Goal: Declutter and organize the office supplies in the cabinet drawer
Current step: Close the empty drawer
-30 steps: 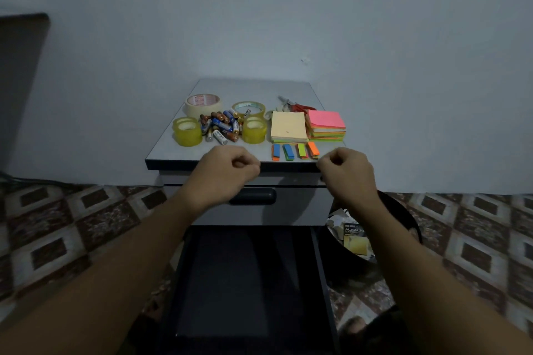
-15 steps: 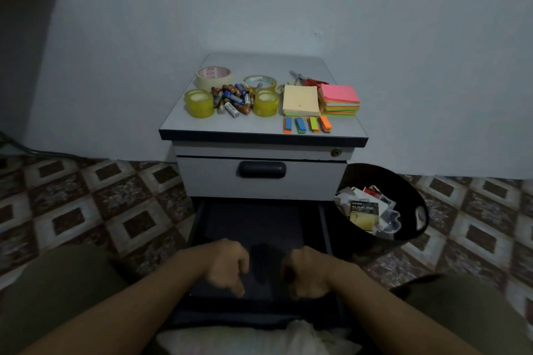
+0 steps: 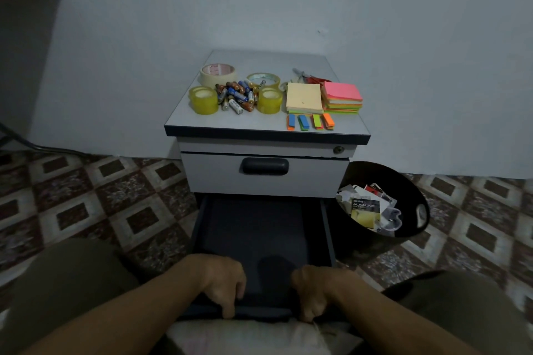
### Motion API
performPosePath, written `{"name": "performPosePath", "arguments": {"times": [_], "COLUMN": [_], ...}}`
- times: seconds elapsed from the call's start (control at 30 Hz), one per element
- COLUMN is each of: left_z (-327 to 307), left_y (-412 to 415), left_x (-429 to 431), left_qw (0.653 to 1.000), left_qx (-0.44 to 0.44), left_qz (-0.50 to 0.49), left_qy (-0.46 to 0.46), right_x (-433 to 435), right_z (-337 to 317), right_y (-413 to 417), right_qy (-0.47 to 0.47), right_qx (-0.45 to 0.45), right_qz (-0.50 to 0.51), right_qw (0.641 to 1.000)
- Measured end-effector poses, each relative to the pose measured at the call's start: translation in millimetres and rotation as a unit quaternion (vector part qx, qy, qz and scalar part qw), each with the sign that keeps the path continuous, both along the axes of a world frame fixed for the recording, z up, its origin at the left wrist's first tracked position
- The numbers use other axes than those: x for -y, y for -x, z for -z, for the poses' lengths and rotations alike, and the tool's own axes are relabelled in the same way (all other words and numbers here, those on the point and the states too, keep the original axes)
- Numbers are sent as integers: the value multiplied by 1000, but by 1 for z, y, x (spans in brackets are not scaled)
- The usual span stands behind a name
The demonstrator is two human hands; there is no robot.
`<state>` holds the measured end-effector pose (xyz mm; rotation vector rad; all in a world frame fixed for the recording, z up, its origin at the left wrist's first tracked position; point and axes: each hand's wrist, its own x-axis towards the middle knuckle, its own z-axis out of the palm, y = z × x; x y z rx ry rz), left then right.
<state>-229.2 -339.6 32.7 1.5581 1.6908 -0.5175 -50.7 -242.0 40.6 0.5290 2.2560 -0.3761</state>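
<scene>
The dark lower drawer (image 3: 259, 228) of the small grey cabinet (image 3: 265, 179) is pulled out and nothing lies in it. My left hand (image 3: 222, 282) and my right hand (image 3: 315, 288) both curl over the drawer's front edge. On the cabinet top (image 3: 268, 60) lie several tape rolls (image 3: 203, 99), a heap of batteries (image 3: 236, 95), a yellow sticky-note pad (image 3: 304, 98), a pink-topped sticky-note stack (image 3: 341, 96) and several coloured page flags (image 3: 310, 121). Scissors (image 3: 310, 76) lie behind the pads.
A black bin (image 3: 403, 228) with torn packaging and paper stands on the tiled floor, right of the cabinet. The upper drawer (image 3: 265, 166) is closed. A white wall is behind. My knees frame the drawer on both sides, with a white cloth (image 3: 245, 337) at my lap.
My hands came down from the cabinet top's front edge to the lower drawer's front edge and now curl over it. The view pulled back and tilted down.
</scene>
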Motion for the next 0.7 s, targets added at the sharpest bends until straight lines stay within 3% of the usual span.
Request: {"name": "performPosePath", "arguments": {"times": [0.23,0.33,0.57,0.7], "left_z": [-3,-4,1,8], "left_y": [5,11,42,44], "left_x": [-3,-9,-21,-26], "left_qw": [998,996,970,921], "left_qx": [37,30,-67,-137], "left_qz": [11,5,-77,-160], "left_qy": [-59,-89,-220,-327], "right_x": [-9,-14,-38,-53], "right_z": [1,-4,4,19], "right_y": [-3,-4,-1,7], "right_qy": [-4,-46,-161,-195], "right_qx": [-37,-66,-168,-209], "right_qz": [27,36,153,263], "right_qw": [999,996,960,921]}}
